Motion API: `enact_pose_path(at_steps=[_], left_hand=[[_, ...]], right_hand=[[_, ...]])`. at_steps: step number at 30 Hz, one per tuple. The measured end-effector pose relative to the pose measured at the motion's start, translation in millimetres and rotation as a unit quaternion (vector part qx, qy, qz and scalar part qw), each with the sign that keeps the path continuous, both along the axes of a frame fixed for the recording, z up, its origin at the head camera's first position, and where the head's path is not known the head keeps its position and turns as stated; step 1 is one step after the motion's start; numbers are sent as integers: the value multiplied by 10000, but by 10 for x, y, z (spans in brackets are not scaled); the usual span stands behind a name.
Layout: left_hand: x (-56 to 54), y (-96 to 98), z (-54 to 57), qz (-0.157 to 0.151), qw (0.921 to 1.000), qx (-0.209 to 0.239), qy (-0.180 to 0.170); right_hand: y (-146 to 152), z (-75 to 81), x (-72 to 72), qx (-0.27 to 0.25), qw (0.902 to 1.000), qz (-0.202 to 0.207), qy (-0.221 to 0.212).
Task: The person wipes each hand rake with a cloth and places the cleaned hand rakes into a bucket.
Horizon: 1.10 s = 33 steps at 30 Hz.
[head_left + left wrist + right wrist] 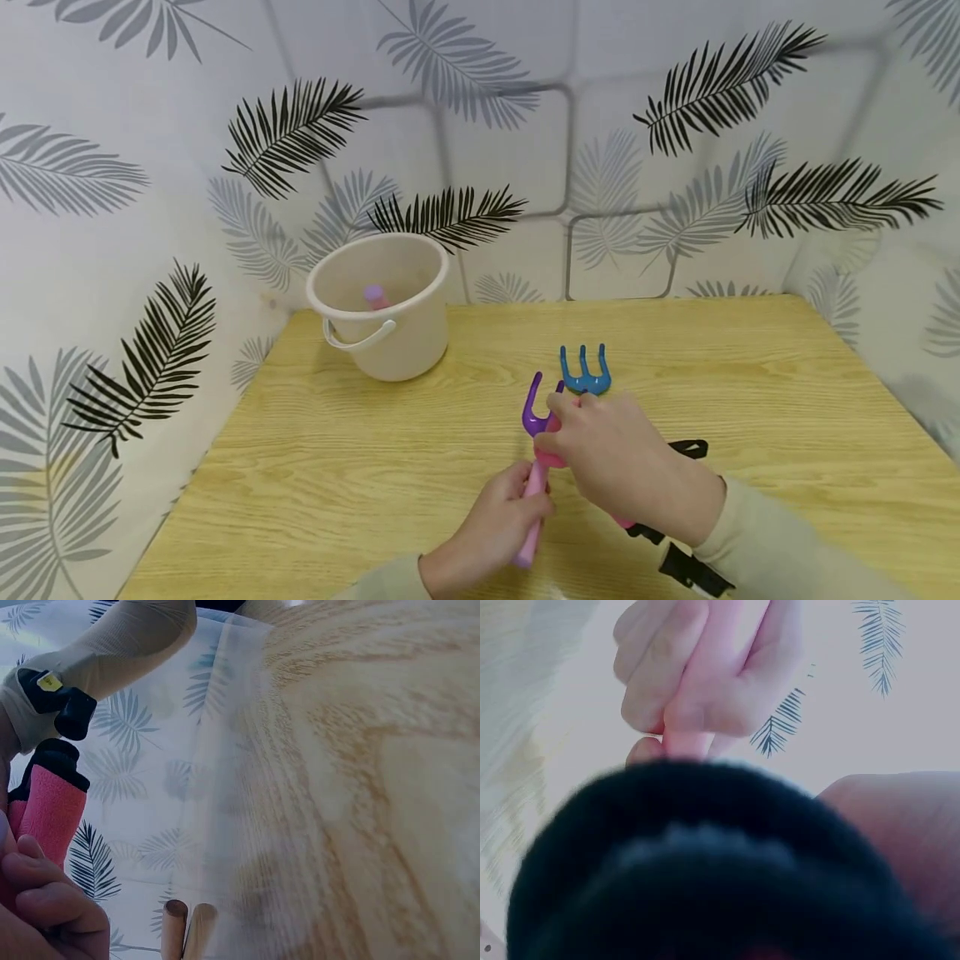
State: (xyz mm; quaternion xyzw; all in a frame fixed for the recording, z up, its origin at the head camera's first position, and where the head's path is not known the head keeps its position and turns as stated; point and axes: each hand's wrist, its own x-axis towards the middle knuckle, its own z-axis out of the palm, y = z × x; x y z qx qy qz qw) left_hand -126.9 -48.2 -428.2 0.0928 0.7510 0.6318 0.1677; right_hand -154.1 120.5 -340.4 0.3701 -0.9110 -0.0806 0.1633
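Observation:
My left hand (495, 521) grips the pink handle of a toy hand fork (531, 521), whose purple prongs point away from me. In the right wrist view my left fingers (664, 660) curl around that pink handle. My right hand (615, 458) is just above and right, pinching a pinkish-red piece (552, 458) against the fork where handle and prongs meet. The piece looks like cloth, but my fingers cover most of it. Just beyond my right hand lies a blue toy fork (587, 383) on the table; its lower part is hidden.
A cream bucket (408, 346) with a white carry handle stands at the back left of the wooden table (360, 467). Inside it rests a pink item with a purple end (375, 297). Leaf-patterned cloth (510, 158) hangs behind. A black strap (690, 448) shows by my right wrist.

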Motion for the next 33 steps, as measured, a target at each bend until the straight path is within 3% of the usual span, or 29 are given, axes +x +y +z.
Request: enact_pose_path(at_steps=[6, 10, 13, 17, 21, 29, 33], left_hand=[[9, 4, 29, -302, 9995, -20, -78], [44, 19, 42, -462, 9987, -160, 106], [66, 38, 41, -503, 9984, -217, 151], [54, 22, 50, -308, 9993, -191, 125], [22, -25, 54, -42, 9999, -115, 112], [14, 10, 36, -11, 9999, 57, 96], [2, 30, 70, 10, 9998, 107, -136]], right_hand=[[-12, -48, -22, -126, 9993, -318, -163], [-56, -114, -93, -332, 9966, -741, -173], [-73, -151, -139, -477, 9957, -785, -92], [-33, -138, -157, -505, 9963, -675, -174], [61, -95, -136, -362, 9949, -857, -382], [18, -91, -144, -498, 9936, -916, -431], [-62, -89, -149, -730, 9928, -821, -486]])
